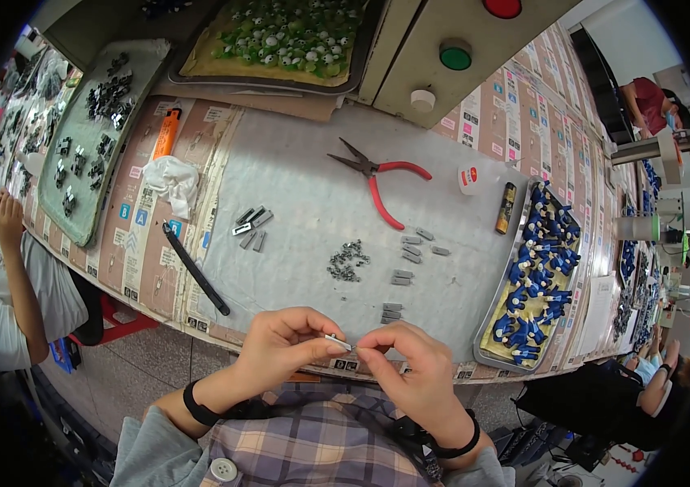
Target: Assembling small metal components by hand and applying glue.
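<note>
Close to the table's front edge, my left hand pinches a small silver-grey rectangular part between thumb and finger. The fingertips of my right hand are pressed together at the right end of that part; whatever they grip is too small to make out. Just beyond my hands lies a loose pile of tiny metal pieces. Small grey rectangular parts rest in groups to its right. Another cluster of grey and black parts lies to its left.
Red-handled pliers lie open on the white sheet. A black tweezer-like tool, a white cloth and an orange-handled tool are on the left. Trays hold blue figures, black parts and green-white pieces. Other people sit nearby.
</note>
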Action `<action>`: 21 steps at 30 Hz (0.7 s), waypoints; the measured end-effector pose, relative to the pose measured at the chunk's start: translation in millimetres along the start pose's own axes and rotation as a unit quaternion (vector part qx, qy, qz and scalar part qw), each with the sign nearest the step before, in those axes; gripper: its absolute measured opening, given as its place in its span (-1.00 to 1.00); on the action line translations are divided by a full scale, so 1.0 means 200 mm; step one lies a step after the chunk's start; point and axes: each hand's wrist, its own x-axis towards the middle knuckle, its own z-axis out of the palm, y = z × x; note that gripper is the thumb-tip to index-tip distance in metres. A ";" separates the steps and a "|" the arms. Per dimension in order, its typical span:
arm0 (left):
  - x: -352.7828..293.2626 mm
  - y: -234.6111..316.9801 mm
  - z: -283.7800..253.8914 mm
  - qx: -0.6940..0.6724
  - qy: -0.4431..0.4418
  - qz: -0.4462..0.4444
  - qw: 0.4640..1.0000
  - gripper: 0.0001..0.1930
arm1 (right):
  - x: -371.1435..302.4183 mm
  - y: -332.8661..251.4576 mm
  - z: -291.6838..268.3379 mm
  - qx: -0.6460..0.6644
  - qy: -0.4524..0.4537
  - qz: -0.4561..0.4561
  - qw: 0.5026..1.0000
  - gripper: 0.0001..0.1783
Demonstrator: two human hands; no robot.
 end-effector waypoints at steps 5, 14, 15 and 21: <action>0.01 -0.01 -0.02 -0.003 -0.026 -0.013 1.000 -0.86 | 0.00 0.02 -0.02 0.053 -0.059 0.047 0.996 -0.90; 0.00 -0.03 -0.02 0.031 -0.048 -0.012 0.998 -0.86 | -0.01 0.06 -0.02 0.265 -0.131 0.210 0.932 -0.90; 0.01 -0.02 -0.02 0.103 -0.056 0.028 0.993 -0.87 | -0.01 0.06 -0.02 0.290 -0.138 0.221 0.921 -0.88; 0.02 -0.02 -0.02 0.274 -0.065 0.149 0.948 -0.87 | -0.01 0.09 -0.03 0.317 -0.164 0.249 0.901 -0.86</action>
